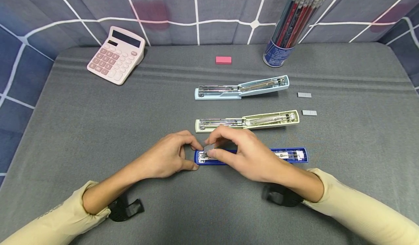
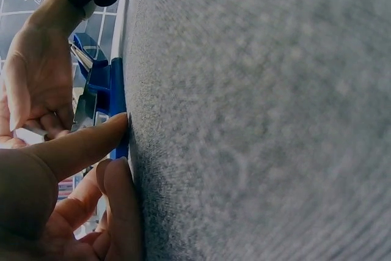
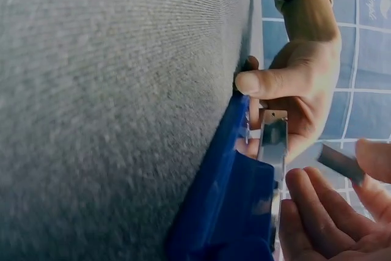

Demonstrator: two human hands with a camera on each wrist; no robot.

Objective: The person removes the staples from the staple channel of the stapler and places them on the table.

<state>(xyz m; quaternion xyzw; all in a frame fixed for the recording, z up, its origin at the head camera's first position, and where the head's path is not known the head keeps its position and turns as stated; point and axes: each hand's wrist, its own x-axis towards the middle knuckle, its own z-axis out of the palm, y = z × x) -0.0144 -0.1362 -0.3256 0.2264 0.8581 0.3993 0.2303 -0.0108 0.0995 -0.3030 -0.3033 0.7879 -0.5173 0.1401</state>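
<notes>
A dark blue stapler (image 1: 298, 155) lies opened out flat on the grey table, its metal magazine (image 3: 275, 139) exposed. My left hand (image 1: 168, 156) grips its left end, thumb at the near edge and index finger at the far edge. Between thumb and fingers, my right hand (image 1: 248, 154) pinches a strip of staples (image 3: 341, 163), held just above the magazine's left part. That hand covers the middle of the stapler in the head view. Behind it lie a pale green stapler (image 1: 271, 120) and a light blue stapler (image 1: 265, 86), both opened out as well.
Two more staple strips (image 1: 309, 112) lie right of the far staplers. Farther back are a pink eraser (image 1: 223, 60) and a tall tub of pencils (image 1: 278, 54). A pink calculator (image 1: 116, 56) stands at the back left. Checked cloth (image 1: 176, 12) hangs behind the table.
</notes>
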